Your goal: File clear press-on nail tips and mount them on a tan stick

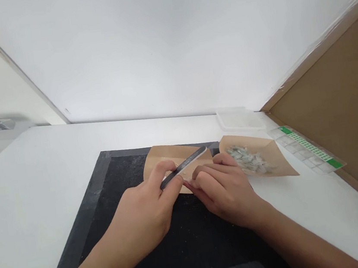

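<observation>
The left hand point(145, 210) pinches a nail file point(187, 162) over brown paper point(157, 155); the right hand point(226, 189) has its fingertips together (contents hidden). Right of that grip, translucent pieces point(250, 160) lie heaped; how many are finished is unclear.

no words, numbers or brands can be read. the one printed label point(309, 143) that shows is a green-and-white strip on the clear compartment case point(293, 149), to the right of the brown paper sheet point(282, 163) that bears the pale pieces. it runs slantwise along the case, with a solid green block at each end and rows of small pale cells on green between them. whatever may be printed in those cells is too small and blurred to make out.
</observation>
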Action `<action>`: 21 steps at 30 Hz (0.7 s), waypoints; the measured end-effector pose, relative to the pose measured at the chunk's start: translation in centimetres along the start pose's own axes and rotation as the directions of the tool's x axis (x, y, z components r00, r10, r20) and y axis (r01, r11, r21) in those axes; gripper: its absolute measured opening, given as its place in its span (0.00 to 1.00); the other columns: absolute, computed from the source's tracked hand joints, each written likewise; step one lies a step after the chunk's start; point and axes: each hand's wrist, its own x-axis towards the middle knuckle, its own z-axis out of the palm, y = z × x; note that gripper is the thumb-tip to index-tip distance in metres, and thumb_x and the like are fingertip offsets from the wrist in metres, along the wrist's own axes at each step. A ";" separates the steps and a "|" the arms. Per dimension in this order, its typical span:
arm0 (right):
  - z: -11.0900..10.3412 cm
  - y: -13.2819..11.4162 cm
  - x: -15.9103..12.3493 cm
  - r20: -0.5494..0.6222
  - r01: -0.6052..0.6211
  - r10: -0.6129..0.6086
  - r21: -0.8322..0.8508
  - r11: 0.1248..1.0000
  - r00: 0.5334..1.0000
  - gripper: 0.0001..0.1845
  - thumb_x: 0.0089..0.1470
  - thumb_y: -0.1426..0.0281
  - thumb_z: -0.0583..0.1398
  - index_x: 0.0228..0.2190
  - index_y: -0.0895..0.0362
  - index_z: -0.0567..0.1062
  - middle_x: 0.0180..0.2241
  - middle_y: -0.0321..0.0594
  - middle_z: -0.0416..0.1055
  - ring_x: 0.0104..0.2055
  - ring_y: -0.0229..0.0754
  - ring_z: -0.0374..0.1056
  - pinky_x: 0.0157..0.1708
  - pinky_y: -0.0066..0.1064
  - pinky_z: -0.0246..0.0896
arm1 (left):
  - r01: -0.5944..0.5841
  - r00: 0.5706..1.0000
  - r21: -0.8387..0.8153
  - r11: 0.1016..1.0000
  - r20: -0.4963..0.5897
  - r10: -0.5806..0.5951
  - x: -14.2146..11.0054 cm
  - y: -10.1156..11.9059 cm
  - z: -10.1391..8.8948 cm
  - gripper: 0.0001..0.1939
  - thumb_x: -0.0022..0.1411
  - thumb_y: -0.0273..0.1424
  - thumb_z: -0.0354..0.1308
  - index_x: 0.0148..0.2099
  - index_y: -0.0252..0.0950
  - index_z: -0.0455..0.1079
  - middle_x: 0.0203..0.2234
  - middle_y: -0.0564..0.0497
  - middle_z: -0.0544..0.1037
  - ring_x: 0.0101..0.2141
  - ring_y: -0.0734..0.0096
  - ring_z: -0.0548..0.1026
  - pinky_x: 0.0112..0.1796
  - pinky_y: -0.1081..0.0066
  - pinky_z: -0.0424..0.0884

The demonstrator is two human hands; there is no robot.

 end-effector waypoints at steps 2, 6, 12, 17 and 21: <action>-0.1 0.2 -0.1 0.003 -0.014 0.014 0.024 1.000 1.000 0.19 0.68 0.74 0.62 0.26 0.55 0.62 0.24 0.29 0.69 0.25 0.33 0.58 0.36 0.36 0.48 | 0.040 0.999 -0.049 0.998 -0.015 -0.041 0.1 -0.1 0.2 0.16 0.69 0.20 0.46 0.53 0.43 0.65 0.53 0.46 0.73 0.22 0.75 0.68 0.19 0.72 0.50; -0.2 0.5 -0.6 -0.010 -0.037 0.038 0.063 0.997 0.999 0.18 0.67 0.74 0.64 0.29 0.55 0.61 0.25 0.28 0.71 0.25 0.32 0.59 0.37 0.36 0.49 | 0.128 0.989 -0.128 0.984 -0.054 -0.136 0.4 -0.5 0.3 0.10 0.73 0.24 0.48 0.51 0.44 0.64 0.52 0.49 0.72 0.22 0.79 0.68 0.20 0.74 0.53; -0.2 1.0 -1.1 -0.050 -0.073 0.079 0.110 0.991 0.996 0.18 0.65 0.73 0.67 0.31 0.54 0.62 0.27 0.28 0.75 0.25 0.32 0.64 0.38 0.36 0.51 | 0.179 0.978 -0.113 0.977 -0.084 -0.189 0.6 -0.8 0.4 0.06 0.77 0.30 0.48 0.49 0.43 0.66 0.52 0.49 0.73 0.24 0.78 0.71 0.22 0.74 0.56; -0.2 1.4 -1.3 -0.056 -0.102 0.110 0.125 0.987 0.992 0.18 0.65 0.73 0.67 0.31 0.54 0.62 0.28 0.28 0.77 0.27 0.33 0.69 0.39 0.37 0.52 | 0.173 0.980 -0.139 0.975 -0.077 -0.185 0.7 -1.2 0.6 0.08 0.79 0.33 0.48 0.47 0.41 0.68 0.51 0.48 0.73 0.25 0.78 0.73 0.22 0.75 0.59; -0.3 2.4 -1.6 -0.020 -0.109 0.111 0.103 0.989 0.994 0.16 0.65 0.71 0.67 0.32 0.54 0.64 0.28 0.29 0.76 0.28 0.34 0.71 0.39 0.36 0.53 | 0.188 0.974 -0.179 0.966 -0.093 -0.207 0.6 -1.5 0.8 0.08 0.77 0.31 0.51 0.46 0.41 0.72 0.50 0.49 0.72 0.25 0.80 0.73 0.23 0.75 0.61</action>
